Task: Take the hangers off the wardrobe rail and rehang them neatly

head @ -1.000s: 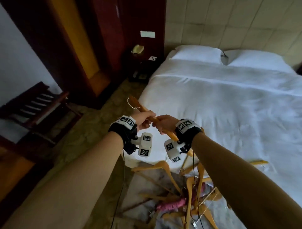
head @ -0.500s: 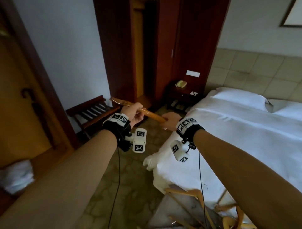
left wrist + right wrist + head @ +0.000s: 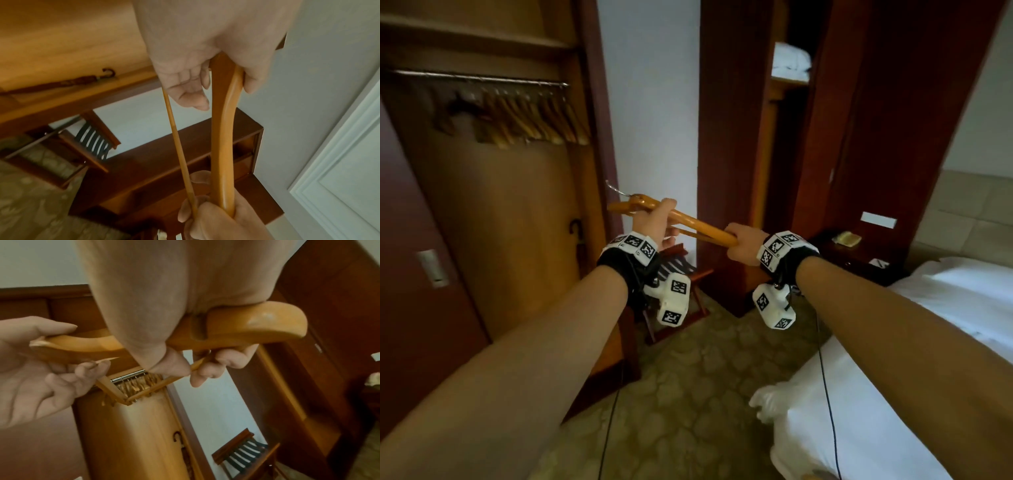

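While both hands hold it, one hanger hangs in mid-air before the wardrobe.
Left hand curls round its middle, right hand grips one end; other hangers hang on the rail.

wardrobe rail, perhaps ten wooden hangers bunched along it

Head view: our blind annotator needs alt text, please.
Two hands, left hand and right hand, hold one wooden hanger level. Upper left, more hangers hang on the wardrobe rail; a white bed lies right.
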